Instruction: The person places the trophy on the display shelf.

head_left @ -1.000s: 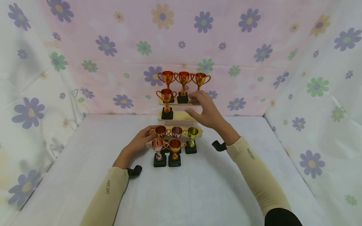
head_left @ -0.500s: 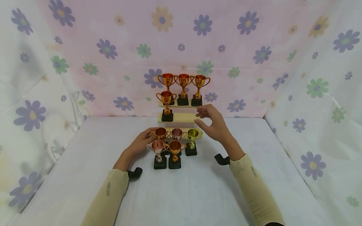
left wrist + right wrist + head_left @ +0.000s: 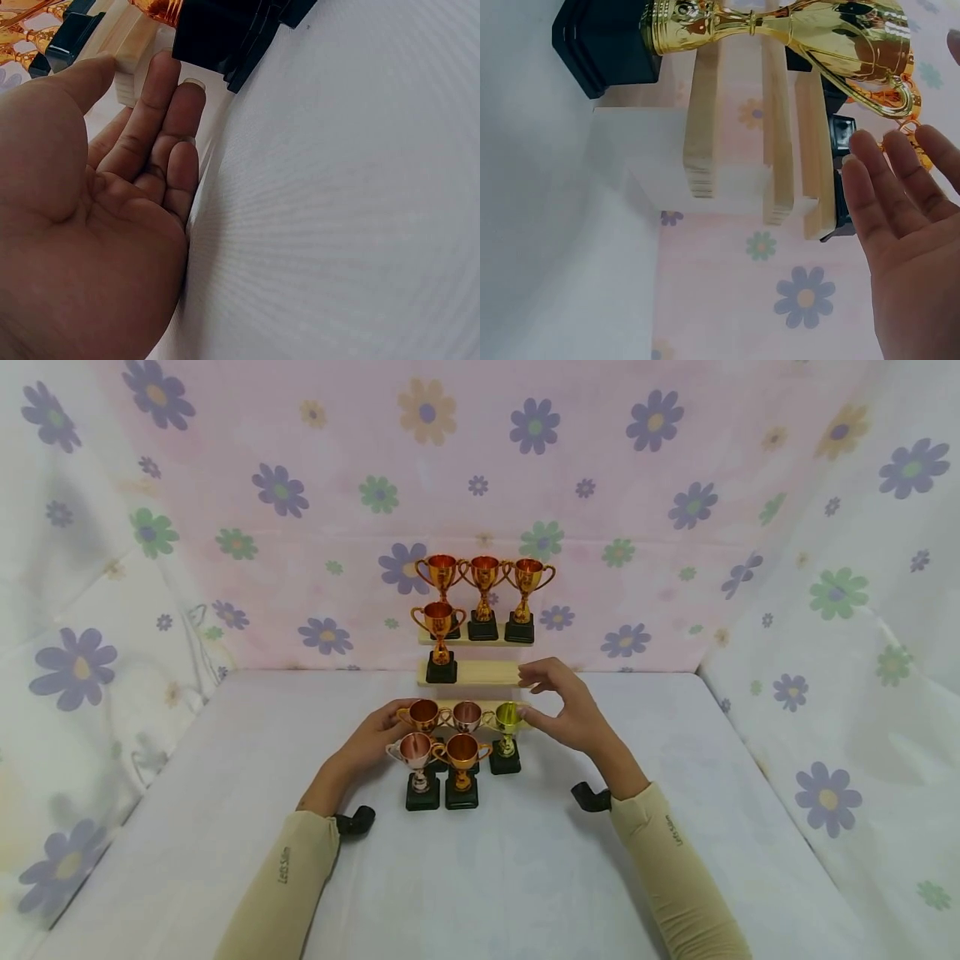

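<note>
A person's two bare hands reach over a white table [image 3: 540,885] toward small two-handled trophies and a stepped shelf [image 3: 487,673] of three pale wooden boards. The right hand [image 3: 568,710] hovers just right of a yellow-gold trophy [image 3: 507,717], thumb and fingers spread apart with nothing between them. This trophy stands upright on its black base on the table, in front of the lowest board. In the head view the thumb tip overlaps the trophy's right handle; whether they touch cannot be told, though the right wrist view shows the straight fingers apart from the cup.

The left hand [image 3: 366,739] lies on its outer edge on the table at the left end of the lowest board. Its fingers are extended and separate from the thumb, whose tip is at the wood; firm pressure cannot be judged.

Left of the yellow-gold trophy are a rose-toned trophy [image 3: 467,716] and a copper trophy [image 3: 424,715]; in front of those stand a silvery-pink trophy [image 3: 416,750] and an orange-copper trophy [image 3: 461,750]. One orange-gold trophy [image 3: 439,620] stands on the middle board's left end. Three more orange-gold trophies [image 3: 485,573] line the top board. Flowered cloth [image 3: 480,452] hangs behind.
</note>
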Action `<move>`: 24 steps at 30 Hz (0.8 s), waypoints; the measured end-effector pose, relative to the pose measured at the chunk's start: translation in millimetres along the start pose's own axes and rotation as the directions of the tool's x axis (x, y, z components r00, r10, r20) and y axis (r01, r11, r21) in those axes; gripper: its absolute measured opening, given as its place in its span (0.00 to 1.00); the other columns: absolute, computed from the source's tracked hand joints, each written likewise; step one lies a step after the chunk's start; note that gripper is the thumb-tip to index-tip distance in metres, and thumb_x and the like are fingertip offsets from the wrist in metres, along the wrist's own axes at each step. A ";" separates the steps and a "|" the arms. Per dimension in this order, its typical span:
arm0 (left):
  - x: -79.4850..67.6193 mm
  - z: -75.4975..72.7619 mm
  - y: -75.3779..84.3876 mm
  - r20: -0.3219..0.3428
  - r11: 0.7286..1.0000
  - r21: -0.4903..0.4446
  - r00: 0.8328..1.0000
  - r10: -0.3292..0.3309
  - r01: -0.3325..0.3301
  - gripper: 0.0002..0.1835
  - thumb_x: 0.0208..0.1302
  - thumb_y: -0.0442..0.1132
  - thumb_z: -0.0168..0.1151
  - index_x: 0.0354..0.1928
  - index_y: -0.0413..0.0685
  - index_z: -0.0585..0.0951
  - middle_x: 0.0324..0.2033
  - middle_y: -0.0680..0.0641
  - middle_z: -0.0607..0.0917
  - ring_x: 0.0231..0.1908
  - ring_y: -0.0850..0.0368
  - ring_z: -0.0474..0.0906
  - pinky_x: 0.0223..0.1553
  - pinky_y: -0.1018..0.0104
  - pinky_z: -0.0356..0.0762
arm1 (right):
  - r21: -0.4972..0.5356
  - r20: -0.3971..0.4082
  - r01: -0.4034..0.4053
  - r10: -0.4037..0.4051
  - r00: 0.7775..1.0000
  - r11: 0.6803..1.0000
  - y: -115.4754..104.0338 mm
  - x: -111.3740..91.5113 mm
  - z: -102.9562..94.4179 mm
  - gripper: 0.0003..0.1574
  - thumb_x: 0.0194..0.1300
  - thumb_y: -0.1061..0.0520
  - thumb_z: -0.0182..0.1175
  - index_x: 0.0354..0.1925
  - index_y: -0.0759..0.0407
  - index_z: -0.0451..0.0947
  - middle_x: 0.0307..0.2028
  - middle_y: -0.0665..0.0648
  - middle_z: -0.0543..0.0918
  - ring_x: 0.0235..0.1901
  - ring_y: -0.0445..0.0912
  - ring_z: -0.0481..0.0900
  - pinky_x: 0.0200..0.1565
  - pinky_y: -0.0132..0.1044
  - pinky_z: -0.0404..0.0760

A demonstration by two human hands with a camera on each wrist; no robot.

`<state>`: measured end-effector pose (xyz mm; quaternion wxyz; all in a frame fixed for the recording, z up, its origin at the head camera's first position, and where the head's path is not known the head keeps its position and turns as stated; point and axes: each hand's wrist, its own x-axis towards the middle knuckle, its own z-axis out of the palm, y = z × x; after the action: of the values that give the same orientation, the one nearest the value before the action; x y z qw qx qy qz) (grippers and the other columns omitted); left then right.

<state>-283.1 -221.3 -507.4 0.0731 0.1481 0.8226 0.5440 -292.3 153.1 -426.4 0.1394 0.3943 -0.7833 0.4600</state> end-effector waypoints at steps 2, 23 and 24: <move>-0.3 -0.1 0.0 -0.003 1.000 0.004 1.000 0.002 -0.002 0.26 0.84 0.43 0.55 0.77 0.47 0.70 0.62 0.38 0.85 0.64 0.39 0.78 0.72 0.34 0.62 | 0.020 0.017 0.004 -0.005 1.000 1.000 0.4 -1.0 1.1 0.41 0.61 0.65 0.78 0.69 0.61 0.73 0.60 0.63 0.80 0.59 0.58 0.81 0.58 0.59 0.81; 0.1 -0.4 -1.6 -0.004 1.000 0.009 1.000 0.016 -0.016 0.25 0.84 0.44 0.55 0.76 0.48 0.71 0.63 0.41 0.84 0.68 0.40 0.75 0.74 0.33 0.59 | -0.023 0.233 -0.127 0.128 0.964 0.992 6.1 -10.7 14.3 0.43 0.64 0.53 0.78 0.72 0.54 0.73 0.64 0.56 0.80 0.61 0.49 0.80 0.65 0.56 0.78; 0.3 -0.4 -1.6 0.001 1.000 0.008 1.000 0.019 -0.019 0.25 0.84 0.44 0.55 0.77 0.48 0.71 0.63 0.41 0.84 0.68 0.40 0.75 0.74 0.33 0.59 | -0.021 0.234 -0.131 0.132 0.963 0.991 6.4 -11.2 15.5 0.42 0.64 0.53 0.78 0.72 0.55 0.73 0.65 0.56 0.81 0.60 0.49 0.80 0.65 0.57 0.78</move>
<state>-283.7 -222.1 -508.7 0.0675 0.1565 0.8232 0.5416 -287.5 147.4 -445.2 0.0158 0.3928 -0.8199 0.4162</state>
